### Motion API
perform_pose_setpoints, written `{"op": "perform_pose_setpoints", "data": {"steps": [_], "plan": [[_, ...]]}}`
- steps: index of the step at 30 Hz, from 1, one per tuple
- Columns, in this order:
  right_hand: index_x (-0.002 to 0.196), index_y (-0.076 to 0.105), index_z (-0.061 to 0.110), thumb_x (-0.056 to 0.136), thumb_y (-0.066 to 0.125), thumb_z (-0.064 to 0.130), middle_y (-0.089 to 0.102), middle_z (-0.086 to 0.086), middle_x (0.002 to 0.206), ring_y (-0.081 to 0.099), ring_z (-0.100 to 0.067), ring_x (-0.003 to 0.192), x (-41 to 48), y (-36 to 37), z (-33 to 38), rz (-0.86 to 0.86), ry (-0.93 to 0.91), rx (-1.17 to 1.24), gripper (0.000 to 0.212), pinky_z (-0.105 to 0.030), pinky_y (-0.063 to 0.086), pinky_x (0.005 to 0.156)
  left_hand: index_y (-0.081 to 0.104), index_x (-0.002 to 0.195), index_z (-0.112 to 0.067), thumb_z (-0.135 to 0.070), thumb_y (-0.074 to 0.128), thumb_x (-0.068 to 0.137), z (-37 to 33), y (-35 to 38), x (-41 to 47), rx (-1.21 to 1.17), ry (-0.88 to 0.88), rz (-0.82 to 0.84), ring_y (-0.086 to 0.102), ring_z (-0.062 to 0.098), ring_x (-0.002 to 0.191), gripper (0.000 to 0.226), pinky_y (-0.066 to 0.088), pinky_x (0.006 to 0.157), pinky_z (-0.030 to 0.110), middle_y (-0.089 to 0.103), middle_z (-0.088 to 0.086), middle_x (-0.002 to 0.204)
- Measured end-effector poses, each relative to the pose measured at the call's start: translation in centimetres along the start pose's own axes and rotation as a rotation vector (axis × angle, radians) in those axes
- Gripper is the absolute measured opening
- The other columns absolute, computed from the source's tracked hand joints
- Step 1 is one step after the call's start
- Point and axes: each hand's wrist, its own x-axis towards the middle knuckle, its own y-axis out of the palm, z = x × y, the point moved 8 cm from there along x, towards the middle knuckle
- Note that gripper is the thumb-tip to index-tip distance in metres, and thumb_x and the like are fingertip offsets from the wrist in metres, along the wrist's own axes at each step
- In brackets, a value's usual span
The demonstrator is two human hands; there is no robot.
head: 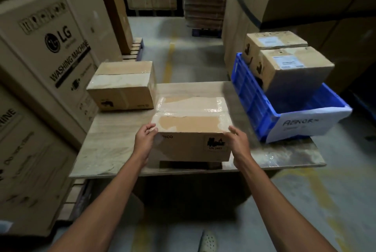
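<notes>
A taped cardboard box [191, 127] sits near the front edge of a wooden table [114, 150], with a black hazard label on its front face. My left hand [144, 143] grips the box's front left corner, thumb on the top edge. My right hand [240, 143] grips the front right corner the same way. The box's underside is hidden, so I cannot tell whether it rests fully on the table.
A second taped box [122, 87] stands at the table's back left. A blue crate [254, 101] with a handwritten paper label holds two boxes [293, 68] at the right. Large washing machine cartons [46, 54] wall the left side; stacked cartons rise behind and right.
</notes>
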Motion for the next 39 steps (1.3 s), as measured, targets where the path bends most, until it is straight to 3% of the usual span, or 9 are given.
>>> {"op": "perform_pose_setpoints", "data": {"steps": [8,12,14,17,21,28,33,36,39], "plan": [[0.129,0.063,0.012,0.088,0.071,0.023,0.054,-0.005,0.136,0.060,-0.015,0.111,4.2,0.9,-0.3,0.022,-0.007,-0.072,0.043,-0.036,0.048,0.103,0.053,0.139,-0.014,-0.006,0.055,0.098,0.8,1.7,3.0,0.268,-0.012,0.061,0.048,0.012,0.120,0.042,0.041,0.095,0.028,0.052,-0.001,0.134],[0.131,0.060,0.016,0.092,0.065,0.025,0.043,-0.003,0.140,0.056,-0.013,0.103,4.0,1.2,-0.1,0.037,-0.099,-0.429,0.040,-0.034,0.046,0.099,0.060,0.135,-0.014,-0.008,0.056,0.097,1.9,1.2,3.6,0.424,0.039,-0.013,0.054,0.020,0.126,0.038,0.041,0.097,0.026,0.059,0.005,0.138],[0.131,0.058,0.017,0.093,0.061,0.027,0.034,-0.009,0.154,0.051,-0.019,0.121,3.7,2.0,0.8,-0.014,-0.215,-0.737,0.039,-0.042,0.039,0.109,0.063,0.131,-0.010,-0.010,0.055,0.097,0.8,1.7,3.6,0.622,0.144,-0.049,0.053,0.026,0.126,0.035,0.041,0.098,0.029,0.059,0.007,0.137],[0.139,0.050,0.017,0.095,0.056,0.030,0.019,-0.011,0.164,0.014,-0.028,0.153,2.8,5.7,2.2,0.040,-0.473,-1.057,0.046,-0.050,0.015,0.122,0.066,0.127,-0.006,-0.013,0.055,0.096,-0.8,3.9,3.3,0.893,0.403,-0.011,0.042,0.031,0.137,0.033,0.037,0.111,0.042,0.049,0.012,0.148],[0.150,0.038,0.012,0.099,0.050,0.036,0.015,-0.012,0.166,0.010,-0.031,0.154,1.5,12.2,2.5,0.297,-0.703,-1.150,0.057,-0.047,0.022,0.122,0.053,0.141,-0.008,-0.032,0.044,0.101,-0.3,6.4,3.7,1.006,0.557,0.136,0.028,0.027,0.148,0.048,0.025,0.121,0.044,0.036,0.011,0.157],[0.159,0.015,0.014,0.105,0.022,0.050,0.003,-0.010,0.168,-0.002,-0.027,0.155,3.1,19.0,2.9,0.460,-0.707,-1.281,0.065,-0.045,0.010,0.124,0.038,0.151,-0.011,-0.045,0.025,0.099,-1.0,6.5,6.7,1.084,0.567,0.192,0.019,0.027,0.151,0.064,0.021,0.122,0.044,0.028,0.011,0.161],[0.157,0.022,0.014,0.079,-0.028,0.068,0.015,-0.012,0.166,0.010,-0.028,0.154,4.3,21.4,2.6,0.489,-0.683,-1.319,0.108,-0.047,0.014,0.123,0.025,0.156,-0.010,-0.037,0.023,0.105,0.2,6.9,8.4,1.176,0.507,0.303,0.004,0.023,0.154,0.058,0.011,0.125,0.038,0.015,0.009,0.165],[0.143,0.045,0.013,0.094,-0.006,0.063,0.039,-0.014,0.156,0.033,-0.032,0.146,4.8,21.9,2.7,0.441,-0.680,-1.330,0.087,-0.047,0.030,0.116,0.034,0.152,-0.008,-0.038,0.020,0.101,-0.2,7.1,8.9,1.228,0.519,0.266,0.021,0.025,0.151,0.061,0.019,0.123,0.041,0.031,0.010,0.160],[0.113,0.062,0.013,0.098,0.030,0.046,0.061,-0.011,0.119,0.057,-0.033,0.112,5.6,22.4,4.0,0.374,-0.753,-1.339,0.049,-0.045,0.048,0.088,0.052,0.135,-0.013,-0.031,0.038,0.101,-2.3,8.2,9.9,1.361,0.615,0.213,0.046,0.026,0.122,0.042,0.034,0.107,0.041,0.054,0.007,0.133]]}}
